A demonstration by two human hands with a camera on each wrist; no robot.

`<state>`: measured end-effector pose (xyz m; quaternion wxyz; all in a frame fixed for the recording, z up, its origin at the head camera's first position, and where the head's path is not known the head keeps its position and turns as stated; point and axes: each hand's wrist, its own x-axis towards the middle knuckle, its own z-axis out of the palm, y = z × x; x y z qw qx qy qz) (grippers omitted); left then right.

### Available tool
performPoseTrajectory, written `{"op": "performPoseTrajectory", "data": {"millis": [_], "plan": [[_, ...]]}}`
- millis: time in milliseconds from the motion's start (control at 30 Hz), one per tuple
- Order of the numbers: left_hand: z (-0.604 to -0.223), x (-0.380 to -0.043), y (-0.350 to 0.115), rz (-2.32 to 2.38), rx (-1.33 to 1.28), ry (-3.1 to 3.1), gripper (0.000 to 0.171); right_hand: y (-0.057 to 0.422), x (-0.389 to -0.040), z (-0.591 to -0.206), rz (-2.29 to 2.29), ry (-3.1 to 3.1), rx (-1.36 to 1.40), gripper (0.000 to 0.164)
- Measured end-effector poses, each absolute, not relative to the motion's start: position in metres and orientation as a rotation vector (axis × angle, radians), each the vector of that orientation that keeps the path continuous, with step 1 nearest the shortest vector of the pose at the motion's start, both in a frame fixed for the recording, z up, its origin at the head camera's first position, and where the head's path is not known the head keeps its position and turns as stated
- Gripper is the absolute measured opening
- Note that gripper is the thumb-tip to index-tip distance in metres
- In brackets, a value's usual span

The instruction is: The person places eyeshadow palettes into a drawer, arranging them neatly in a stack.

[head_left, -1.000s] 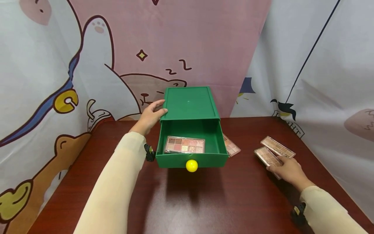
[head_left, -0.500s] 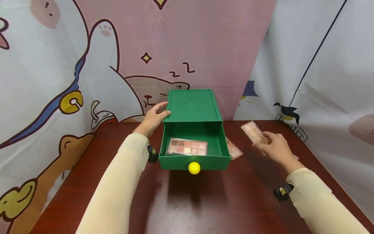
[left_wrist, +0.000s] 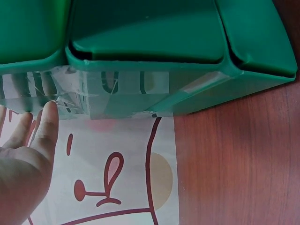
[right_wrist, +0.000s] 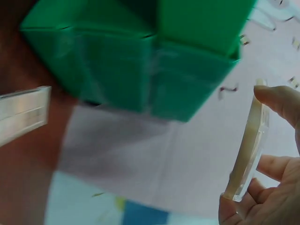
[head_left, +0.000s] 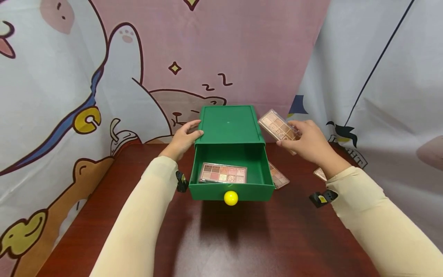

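In the head view, my right hand [head_left: 309,144] pinches a clear-cased eyeshadow palette [head_left: 275,124] by its edges, raised beside the box's right side. The right wrist view shows this held palette [right_wrist: 246,145] edge-on between thumb and fingers. A green drawer box [head_left: 228,125] stands mid-table, its drawer [head_left: 207,192] pulled out by a yellow ball knob [head_left: 231,198]. One eyeshadow palette with pink and brown pans [head_left: 223,174] lies inside the drawer. My left hand [head_left: 181,141] is at the box's left side, fingers extended against or very near its wall [left_wrist: 126,93].
Another palette [head_left: 278,177] lies on the table right of the drawer, partly hidden by it. Farther right, a corner of one more palette [head_left: 320,174] shows beside my right forearm. A cartoon-printed cloth [head_left: 270,50] hangs behind the dark red-brown table [head_left: 290,238].
My right hand has lifted a palette from the right of the table and carried it left and up toward the box. My left hand stays by the box's side. The head view shifts slightly.
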<state>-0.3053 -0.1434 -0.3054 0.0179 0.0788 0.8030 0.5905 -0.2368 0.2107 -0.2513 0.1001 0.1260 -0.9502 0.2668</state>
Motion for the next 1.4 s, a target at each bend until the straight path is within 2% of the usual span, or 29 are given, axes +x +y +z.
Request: {"op": "performPoseTrajectory", "data": {"millis": [267,467,700,1067,1400], "plan": [[-0.305,-0.305,-0.145,1.83,0.25,2.482,0.053,0.163,-0.231,-0.212,0.702,-2.879,0.573,0.064],[-0.303,-0.305,-0.143,1.839,0.227,2.468,0.053,0.129,-0.227,-0.2,0.573,-2.955,0.687,0.069],[-0.301,-0.304,-0.142,1.852,0.214,2.465,0.053,0.104,-0.226,-0.194,0.368,-3.056,0.851,0.064],[-0.305,-0.307,-0.145,1.836,0.246,2.48,0.055,0.072,-0.227,-0.191,0.133,-3.248,0.963,0.068],[-0.305,-0.306,-0.146,1.823,0.267,2.48,0.054,0.059,-0.227,-0.197,0.042,-3.282,1.047,0.055]]}}
